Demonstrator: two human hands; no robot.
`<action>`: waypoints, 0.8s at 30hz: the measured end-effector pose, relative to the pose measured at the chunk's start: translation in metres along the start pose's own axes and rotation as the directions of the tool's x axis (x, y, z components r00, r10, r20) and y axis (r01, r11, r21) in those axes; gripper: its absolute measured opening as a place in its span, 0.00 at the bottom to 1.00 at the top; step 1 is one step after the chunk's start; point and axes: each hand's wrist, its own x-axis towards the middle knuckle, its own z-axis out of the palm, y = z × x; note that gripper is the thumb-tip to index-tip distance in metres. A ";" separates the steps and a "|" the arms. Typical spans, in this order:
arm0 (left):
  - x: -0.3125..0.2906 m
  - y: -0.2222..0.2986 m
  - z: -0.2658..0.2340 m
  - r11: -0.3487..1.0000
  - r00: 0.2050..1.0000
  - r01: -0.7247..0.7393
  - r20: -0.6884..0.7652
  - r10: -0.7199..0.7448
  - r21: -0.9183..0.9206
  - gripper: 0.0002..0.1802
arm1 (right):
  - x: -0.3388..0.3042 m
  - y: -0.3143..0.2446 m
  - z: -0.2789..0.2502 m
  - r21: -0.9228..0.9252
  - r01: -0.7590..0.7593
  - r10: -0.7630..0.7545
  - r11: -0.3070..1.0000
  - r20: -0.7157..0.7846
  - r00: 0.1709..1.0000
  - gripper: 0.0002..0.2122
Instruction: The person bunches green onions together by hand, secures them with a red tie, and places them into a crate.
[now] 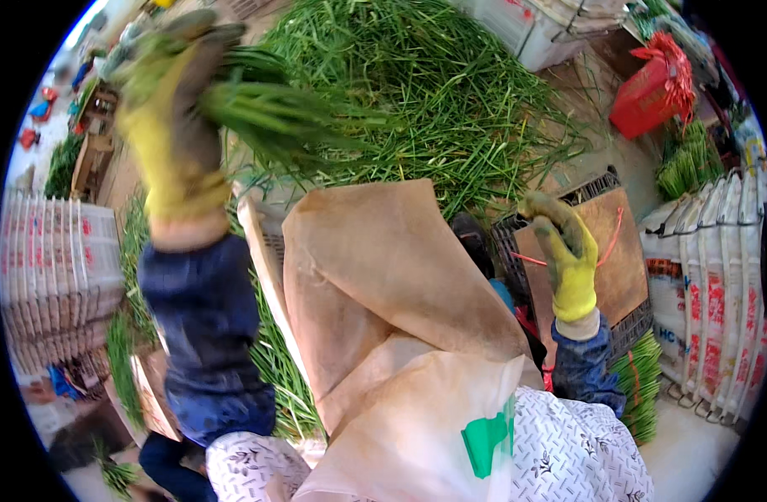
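Observation:
My left hand [173, 134], in a yellow glove with a dark coating, is raised at the upper left and closed round a bunch of garlic chives [271, 113]. The hand and the long green leaves are blurred by motion. My right hand [570, 263], gloved the same way, hovers over a brown board [622, 251] on a black crate [507, 243]. Its fingers are bent but apart, with nothing visible between them. A large heap of loose chives [409, 92] lies ahead. Between my arms, a stained tan sheet [363, 243] covers my lap.
Stacked white crates stand at the left [61, 268] and right [701, 293]. A red container [651, 92] with red ties sits at the far right. Tied chive bundles [639, 385] lie near my right forearm. Another white crate [526, 29] is behind the heap.

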 end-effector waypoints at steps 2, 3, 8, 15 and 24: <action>0.005 0.037 0.013 0.617 0.853 0.354 -0.028 -0.521 -0.703 0.11 | -0.014 0.006 -0.007 -0.146 0.048 -0.045 0.988 0.022 0.999 0.15; 0.000 0.043 0.029 0.445 0.774 0.505 0.159 -0.613 -0.740 0.10 | -0.013 0.004 -0.005 0.066 -0.191 0.191 0.979 0.003 0.981 0.16; -0.026 0.116 0.089 0.932 0.793 -0.225 0.503 0.344 -0.283 0.20 | 0.013 0.000 0.012 0.017 0.235 -0.228 0.972 -0.185 0.956 0.24; -0.074 0.182 0.094 0.901 0.654 -0.202 0.631 0.416 -0.384 0.12 | 0.015 -0.020 0.034 -0.108 0.377 -0.392 0.920 -0.220 0.893 0.40; -0.136 0.221 0.093 0.809 0.636 0.283 0.732 0.245 -0.516 0.16 | 0.014 0.013 0.053 0.046 0.266 -0.270 0.963 0.176 0.947 0.27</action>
